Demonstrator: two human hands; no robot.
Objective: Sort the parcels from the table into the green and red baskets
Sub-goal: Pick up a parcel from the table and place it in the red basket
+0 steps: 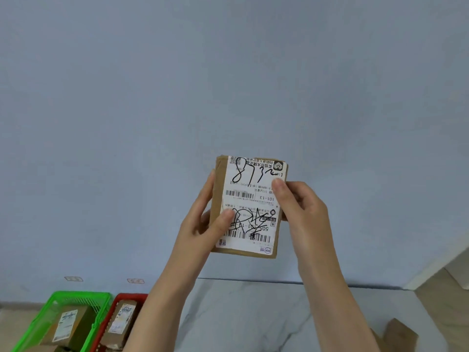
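Observation:
I hold a brown cardboard parcel up in front of the blue wall, its white shipping label with black scribbles facing me. My left hand grips its left edge with the thumb on the label. My right hand grips its right edge, thumb on the front. At the bottom left stands the green basket with a labelled parcel inside. Next to it, the red basket holds another labelled parcel.
The white marbled table lies below my arms. A brown cardboard parcel sits on the table at the bottom right. Two wall sockets sit low on the wall above the baskets.

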